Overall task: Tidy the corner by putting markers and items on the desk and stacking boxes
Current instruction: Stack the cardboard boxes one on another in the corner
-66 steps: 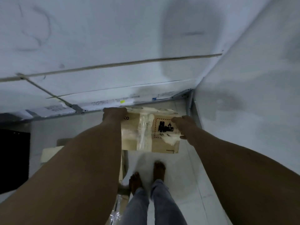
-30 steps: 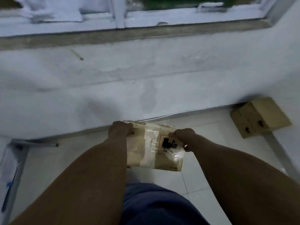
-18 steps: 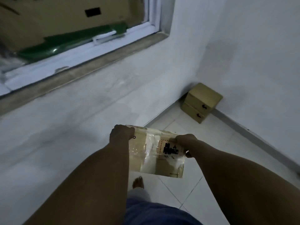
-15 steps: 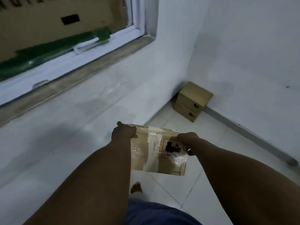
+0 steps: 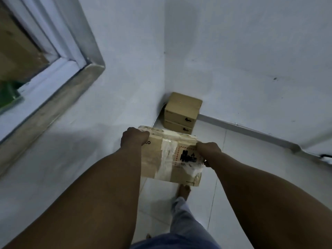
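At centre frame, held off the floor: a taped cardboard box [image 5: 170, 157], gripped at both ends. Left hand [image 5: 133, 137] clamped on the box's 9 o'clock end, knuckles up, fingers curled over the far top edge and hidden behind it. Right hand [image 5: 208, 150] clamped on the 3 o'clock end, fingers wrapped round the side and mostly out of sight, thumb tip just showing at the lower edge. Across the lid, a broad strip of clear tape and a red-bordered label with black symbols, too blurred and crinkled to read; a few printed letters beside the left hand, partly covered by it. Near lower corner of the box scuffed, small print there illegible.

At 12 o'clock from the held box, pushed into the wall corner: two stacked brown boxes [image 5: 181, 112], one squarely on the other, each with a small dark mark on the front face, unclear what. Lower one partly hidden behind the held box's far edge.

At 6 o'clock, below the box: one bare foot [image 5: 184, 192] and a jeans leg [image 5: 183, 212] on the white tiled floor [image 5: 233, 177]; other foot not seen. At 10 o'clock, a window frame [image 5: 62, 56] with a grey sill, cut off by the picture edge, something brown and green behind the glass, not identifiable. At 3 o'clock, a pale skirting strip [image 5: 251, 131] along the wall, its far end and a dark object there cut off at the edge.
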